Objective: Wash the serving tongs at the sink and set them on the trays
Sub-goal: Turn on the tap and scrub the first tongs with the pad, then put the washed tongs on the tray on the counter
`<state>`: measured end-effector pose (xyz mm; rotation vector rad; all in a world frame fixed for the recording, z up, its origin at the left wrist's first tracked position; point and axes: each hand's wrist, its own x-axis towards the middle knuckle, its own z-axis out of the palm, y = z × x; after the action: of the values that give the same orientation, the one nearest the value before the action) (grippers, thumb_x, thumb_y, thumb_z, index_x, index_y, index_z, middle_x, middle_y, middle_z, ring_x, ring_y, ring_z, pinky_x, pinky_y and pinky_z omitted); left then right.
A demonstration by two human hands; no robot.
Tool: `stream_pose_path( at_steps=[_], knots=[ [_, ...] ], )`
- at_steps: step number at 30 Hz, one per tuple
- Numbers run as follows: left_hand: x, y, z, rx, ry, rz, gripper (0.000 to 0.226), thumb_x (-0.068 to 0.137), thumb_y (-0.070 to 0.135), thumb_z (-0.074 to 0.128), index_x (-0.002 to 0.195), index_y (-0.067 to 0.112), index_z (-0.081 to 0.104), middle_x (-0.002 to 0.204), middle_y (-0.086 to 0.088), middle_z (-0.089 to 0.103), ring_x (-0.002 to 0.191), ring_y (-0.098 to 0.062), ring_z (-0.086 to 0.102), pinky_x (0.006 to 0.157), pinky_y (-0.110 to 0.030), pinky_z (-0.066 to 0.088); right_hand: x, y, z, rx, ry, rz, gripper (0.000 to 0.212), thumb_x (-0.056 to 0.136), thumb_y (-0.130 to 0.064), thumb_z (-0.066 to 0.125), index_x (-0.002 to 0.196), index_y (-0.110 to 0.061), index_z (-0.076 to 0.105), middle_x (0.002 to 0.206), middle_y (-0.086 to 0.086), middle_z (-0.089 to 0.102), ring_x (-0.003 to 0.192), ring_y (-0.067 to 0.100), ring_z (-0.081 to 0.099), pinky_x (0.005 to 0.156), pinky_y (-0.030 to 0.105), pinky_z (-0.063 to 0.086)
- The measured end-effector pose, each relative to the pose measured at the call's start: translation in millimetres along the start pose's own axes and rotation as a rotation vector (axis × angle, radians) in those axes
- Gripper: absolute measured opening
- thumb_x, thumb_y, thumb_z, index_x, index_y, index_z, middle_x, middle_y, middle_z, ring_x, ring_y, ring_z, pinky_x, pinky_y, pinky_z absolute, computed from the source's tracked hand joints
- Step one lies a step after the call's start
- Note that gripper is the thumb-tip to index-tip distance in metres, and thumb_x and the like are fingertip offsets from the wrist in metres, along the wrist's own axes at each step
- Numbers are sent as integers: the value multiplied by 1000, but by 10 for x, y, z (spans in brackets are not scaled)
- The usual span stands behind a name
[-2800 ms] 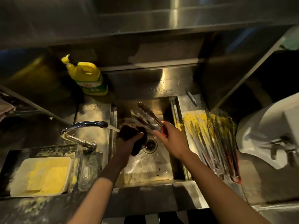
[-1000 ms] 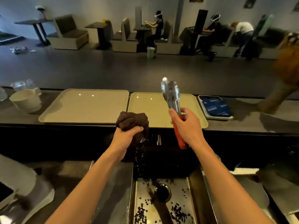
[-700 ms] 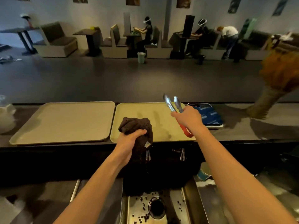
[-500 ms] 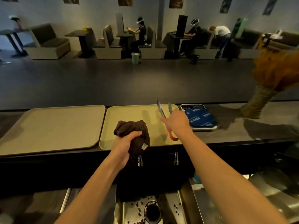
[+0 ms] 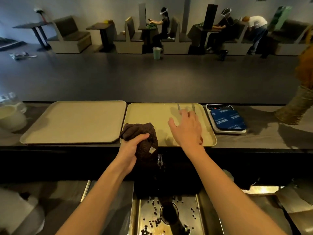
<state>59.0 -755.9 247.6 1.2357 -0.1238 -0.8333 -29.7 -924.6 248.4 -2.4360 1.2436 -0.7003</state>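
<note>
Two trays (image 5: 72, 122), tongs (image 5: 193, 106) lying under splayed right hand (image 5: 188, 128), left hand (image 5: 130, 148) clutching white-tagged cloth (image 5: 145, 133), blue packet (image 5: 227, 119) print unreadable

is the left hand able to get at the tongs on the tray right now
Probably not: the left hand grips the brown cloth, and the open right hand covers most of the tongs lying on the right tray.

Dim, warm-tinted scene. Worktop (image 5: 254, 143) moderately lit from overhead; soft shadows on it. Just below worktop: near-black band, glints on sink (image 5: 145, 211) steel. Beyond worktop: lines bow toward frame edges, detail soft.
</note>
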Motion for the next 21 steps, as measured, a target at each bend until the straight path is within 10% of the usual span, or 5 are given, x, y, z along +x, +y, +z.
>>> stream_pose_path(
  at_steps=[13, 21],
  knots=[
    [-1447, -61, -2322, -43, 487, 183, 25, 80, -2, 65, 103, 9, 68, 95, -7, 74, 88, -19, 71, 71, -26, 55, -2067, -1919, 830, 515, -488, -369, 21, 95, -42, 58, 111, -29, 63, 84, -11, 62, 74, 5, 58, 68, 27, 50],
    [-3094, -464, -3877, -225, 816, 147, 45, 64, 8, 71, 107, -2, 69, 101, -20, 69, 90, -32, 66, 80, -45, 54, -4030, -3055, 1234, 617, -816, -662, 19, 91, -41, 62, 106, -30, 66, 79, -10, 64, 75, 10, 62, 70, 34, 52]
  ],
)
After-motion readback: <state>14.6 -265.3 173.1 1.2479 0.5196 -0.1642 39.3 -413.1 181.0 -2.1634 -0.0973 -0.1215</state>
